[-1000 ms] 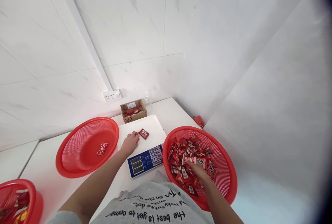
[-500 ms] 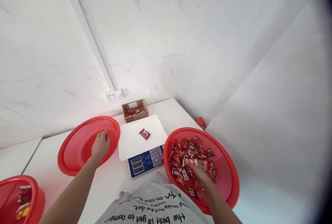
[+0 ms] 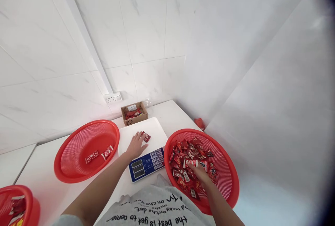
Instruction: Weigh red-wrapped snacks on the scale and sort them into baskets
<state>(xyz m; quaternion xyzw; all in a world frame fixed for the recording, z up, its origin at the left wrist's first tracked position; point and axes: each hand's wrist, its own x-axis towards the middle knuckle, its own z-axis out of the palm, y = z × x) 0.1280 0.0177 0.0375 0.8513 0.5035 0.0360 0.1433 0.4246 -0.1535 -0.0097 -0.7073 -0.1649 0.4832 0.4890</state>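
Observation:
My left hand [image 3: 136,145] is over the white scale plate [image 3: 154,128], palm down with its fingers spread. Its fingertips reach a small dark red candy packet [image 3: 147,137] lying on the plate; I cannot tell whether they press on it. My right hand [image 3: 199,172] is in the right red basket [image 3: 234,184], among a heap of red wrapped candies [image 3: 183,152]. Its thumb lies over a red-and-white candy packet [image 3: 193,163], and the other fingers are hidden underneath. In the left red basket [image 3: 78,149] two red-and-white candy packets [image 3: 91,156] lie on the bottom.
The scale's blue keypad and display panel [image 3: 146,163] faces me. Behind the plate stands a small cardboard box [image 3: 134,116] with red packets inside. Another red basket [image 3: 32,201] with packets is at the lower left. A wall socket [image 3: 112,97] sits above the white table.
My left hand has moved right, from above the left basket to the scale plate, and its fingers have spread. Two packets now show in that basket. The right hand stays in place.

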